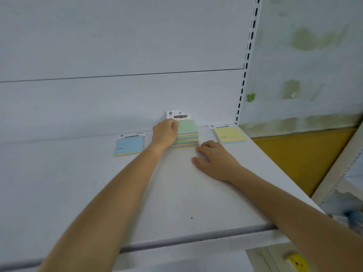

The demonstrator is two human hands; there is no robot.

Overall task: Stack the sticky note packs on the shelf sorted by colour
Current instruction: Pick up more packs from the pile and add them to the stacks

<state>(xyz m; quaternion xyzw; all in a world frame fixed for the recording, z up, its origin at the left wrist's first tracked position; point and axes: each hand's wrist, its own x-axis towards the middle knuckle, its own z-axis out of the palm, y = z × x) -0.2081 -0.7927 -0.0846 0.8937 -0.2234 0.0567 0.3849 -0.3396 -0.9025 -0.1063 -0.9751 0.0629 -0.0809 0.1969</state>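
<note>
- Fingers (173,124) of the left hand (165,132) curl closed on the top pack of the green stack (187,134).
- Right hand (214,160) lies flat, fingers spread, on the shelf (137,193), just beside the stack's front corner.
- Blue pack (128,145) lies to the left, yellow pack (229,134) to the right, both apart from the stack.

On the shelf (78,193), a stack (187,134) sits between two packs.
</note>
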